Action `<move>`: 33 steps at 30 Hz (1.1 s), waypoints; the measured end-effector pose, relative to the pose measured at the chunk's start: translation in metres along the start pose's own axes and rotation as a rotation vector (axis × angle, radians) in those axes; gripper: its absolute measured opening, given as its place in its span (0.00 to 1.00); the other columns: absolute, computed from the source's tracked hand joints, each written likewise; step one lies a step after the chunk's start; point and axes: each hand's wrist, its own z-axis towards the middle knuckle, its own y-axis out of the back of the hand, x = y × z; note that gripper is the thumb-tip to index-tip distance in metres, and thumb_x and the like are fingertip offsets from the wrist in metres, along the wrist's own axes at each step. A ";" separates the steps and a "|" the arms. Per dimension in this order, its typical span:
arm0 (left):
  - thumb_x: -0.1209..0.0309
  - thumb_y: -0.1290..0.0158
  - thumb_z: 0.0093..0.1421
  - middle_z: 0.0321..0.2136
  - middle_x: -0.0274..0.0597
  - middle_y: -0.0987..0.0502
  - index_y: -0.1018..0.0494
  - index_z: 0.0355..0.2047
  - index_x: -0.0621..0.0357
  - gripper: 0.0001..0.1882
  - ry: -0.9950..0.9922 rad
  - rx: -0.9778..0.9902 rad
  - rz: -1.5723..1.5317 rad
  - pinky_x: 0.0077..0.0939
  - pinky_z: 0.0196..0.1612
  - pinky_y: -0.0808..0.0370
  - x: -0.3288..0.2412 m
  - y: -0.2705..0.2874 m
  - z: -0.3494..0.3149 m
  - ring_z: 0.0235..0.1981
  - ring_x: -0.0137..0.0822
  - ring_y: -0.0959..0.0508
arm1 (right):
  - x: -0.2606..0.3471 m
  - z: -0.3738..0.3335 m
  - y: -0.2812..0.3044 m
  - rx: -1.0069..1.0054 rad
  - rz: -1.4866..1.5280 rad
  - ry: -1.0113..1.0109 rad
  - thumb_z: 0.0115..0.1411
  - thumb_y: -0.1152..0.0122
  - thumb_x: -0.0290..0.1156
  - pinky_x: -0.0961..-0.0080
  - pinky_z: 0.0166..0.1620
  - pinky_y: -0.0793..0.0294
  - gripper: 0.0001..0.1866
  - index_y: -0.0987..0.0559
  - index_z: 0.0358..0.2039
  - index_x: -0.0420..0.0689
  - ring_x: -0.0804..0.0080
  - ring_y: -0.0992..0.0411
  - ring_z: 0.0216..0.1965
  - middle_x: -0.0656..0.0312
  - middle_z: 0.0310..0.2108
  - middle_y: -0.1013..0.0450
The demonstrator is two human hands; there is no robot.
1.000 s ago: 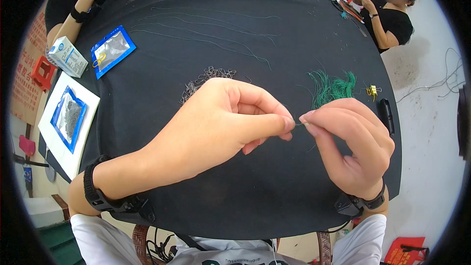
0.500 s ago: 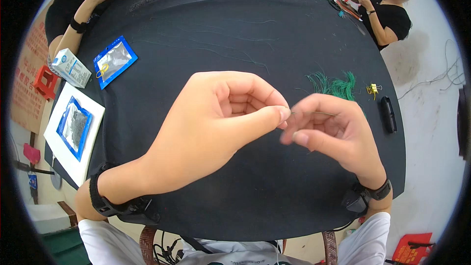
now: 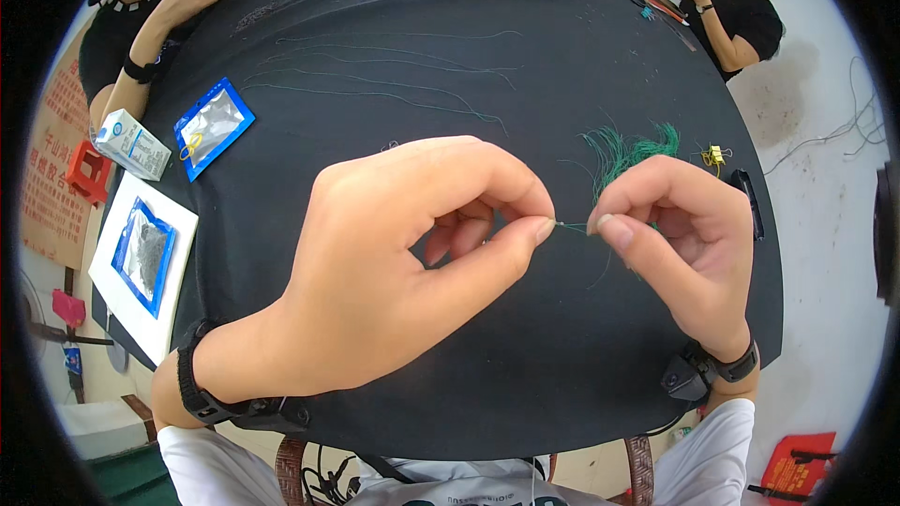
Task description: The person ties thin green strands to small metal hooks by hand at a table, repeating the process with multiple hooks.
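My left hand (image 3: 422, 262) is closed in a pinch of thumb and forefinger. At its fingertips shows a tiny pale piece, mostly hidden, too small to name. From it a thin green thread (image 3: 575, 227) runs across a short gap to my right hand (image 3: 675, 253), which pinches the thread between thumb and forefinger. A loose thread tail hangs below the right fingertips. Just behind my right hand lies a bundle of green threads (image 3: 637, 152) on the black-covered table (image 3: 450, 384). Several long single threads (image 3: 394, 89) are spread beyond my left hand.
At left are a blue-edged packet (image 3: 214, 129) with a yellow ring-shaped item, a drink carton (image 3: 133, 144), and a white board (image 3: 169, 258) bearing a packet of small dark pieces (image 3: 143, 255). Right: a yellow binder clip (image 3: 716, 156) and a black case (image 3: 747, 203). Two people sit across.
My right hand has moved right and up a little and now pinches the thread, its fingers brought together. A short taut stretch of thread shows between the hands. The view has shifted slightly.
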 end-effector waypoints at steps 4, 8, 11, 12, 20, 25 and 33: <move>0.84 0.44 0.51 0.27 0.36 0.24 0.25 0.30 0.66 0.05 -0.075 -0.035 0.051 0.11 0.25 0.37 0.004 0.000 0.000 0.22 0.18 0.31 | 0.001 -0.002 0.003 0.043 -0.093 -0.022 0.54 0.43 0.20 0.87 0.32 0.36 0.02 0.24 0.29 0.35 0.84 0.34 0.27 0.63 0.27 0.28; 0.84 0.44 0.50 0.27 0.36 0.24 0.25 0.29 0.65 0.05 -0.115 -0.030 0.105 0.12 0.24 0.37 0.003 0.001 0.001 0.21 0.18 0.32 | 0.002 -0.002 0.002 0.050 -0.126 0.013 0.54 0.43 0.20 0.86 0.33 0.35 0.03 0.24 0.30 0.35 0.83 0.33 0.28 0.63 0.27 0.28; 0.84 0.43 0.50 0.27 0.36 0.24 0.25 0.28 0.65 0.05 -0.182 -0.029 0.134 0.12 0.23 0.38 0.003 0.001 0.002 0.21 0.18 0.32 | -0.001 -0.001 0.002 0.044 -0.127 0.014 0.55 0.44 0.20 0.86 0.33 0.35 0.03 0.24 0.30 0.35 0.83 0.34 0.28 0.63 0.28 0.28; 0.84 0.43 0.50 0.27 0.36 0.24 0.25 0.29 0.65 0.05 -0.197 -0.022 0.142 0.12 0.23 0.38 0.004 0.001 0.002 0.21 0.18 0.32 | -0.003 0.000 0.001 0.040 -0.109 0.011 0.55 0.44 0.20 0.86 0.33 0.36 0.03 0.24 0.31 0.36 0.84 0.34 0.28 0.63 0.28 0.28; 0.84 0.47 0.55 0.29 0.39 0.24 0.26 0.33 0.69 0.05 0.073 -0.004 -0.187 0.13 0.31 0.32 0.002 0.002 0.002 0.28 0.22 0.26 | -0.030 0.008 -0.004 0.132 -0.030 0.019 0.56 0.42 0.24 0.86 0.29 0.34 0.03 0.23 0.31 0.39 0.86 0.33 0.25 0.68 0.24 0.28; 0.82 0.48 0.57 0.30 0.41 0.24 0.27 0.34 0.70 0.05 0.173 -0.035 -0.295 0.15 0.36 0.29 0.000 0.004 0.003 0.32 0.25 0.24 | -0.044 0.011 -0.014 0.139 0.085 -0.101 0.60 0.46 0.24 0.83 0.39 0.29 0.06 0.22 0.34 0.37 0.79 0.28 0.35 0.61 0.34 0.25; 0.82 0.49 0.57 0.31 0.42 0.23 0.27 0.34 0.71 0.05 0.192 -0.010 -0.322 0.16 0.37 0.28 0.001 0.003 0.003 0.33 0.25 0.24 | -0.045 0.012 -0.012 0.265 0.124 -0.177 0.62 0.47 0.27 0.82 0.40 0.27 0.09 0.22 0.39 0.36 0.80 0.28 0.39 0.60 0.37 0.24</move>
